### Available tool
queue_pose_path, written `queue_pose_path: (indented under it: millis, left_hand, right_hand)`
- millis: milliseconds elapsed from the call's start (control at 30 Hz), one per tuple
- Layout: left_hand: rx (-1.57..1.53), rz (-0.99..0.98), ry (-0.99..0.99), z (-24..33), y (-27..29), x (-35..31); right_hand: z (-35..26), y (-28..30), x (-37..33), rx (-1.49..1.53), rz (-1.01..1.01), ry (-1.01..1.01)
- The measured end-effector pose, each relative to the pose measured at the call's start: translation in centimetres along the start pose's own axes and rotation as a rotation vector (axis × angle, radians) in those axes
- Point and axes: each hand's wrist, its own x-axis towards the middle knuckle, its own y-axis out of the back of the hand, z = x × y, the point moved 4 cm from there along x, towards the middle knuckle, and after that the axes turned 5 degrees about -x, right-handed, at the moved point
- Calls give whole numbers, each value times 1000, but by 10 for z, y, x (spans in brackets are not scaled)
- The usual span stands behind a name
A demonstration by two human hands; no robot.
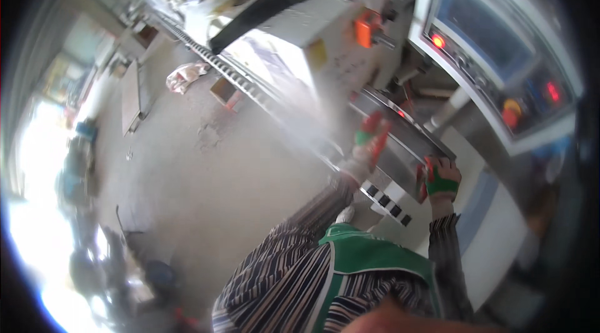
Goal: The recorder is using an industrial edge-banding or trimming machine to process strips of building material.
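Note:
Both of my hands wear work gloves in green, red and white. My right hand [441,178] is at the near right end of a flat dark-grey panel [401,163], its fingers curled over the edge there. My left hand [369,144] is smeared by motion over the panel's left side, so its grip and any contact cannot be made out. The panel lies beside the white machine [350,52], below its housing. A pale strip with several black blocks [387,202] runs close below my left hand.
At the upper right stands a control console [481,27] with a screen, lit red buttons and a red-and-yellow knob. An orange block [367,28] sticks out from the machine's side. A toothed rail [231,70] runs along the machine. A crumpled bag [185,77] lies on the floor.

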Motion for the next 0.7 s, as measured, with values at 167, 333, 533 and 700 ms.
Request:
queue_pose_path:
  millis: [167,333,533,700]
  left_hand:
    - [268,-303,-25,18,-14,-86]
    - [630,-398,65,41,11,-133]
    - [599,-333,216,65,31,-160]
    - [163,-284,281,57,59,-183]
  right_hand:
    - [-21,-5,20,-37,-43,29]
    - [-41,-7,44,-123,-151,26]
    - [-45,-33,61,-69,-263,-30]
    - [-92,2,70,235,35,114]
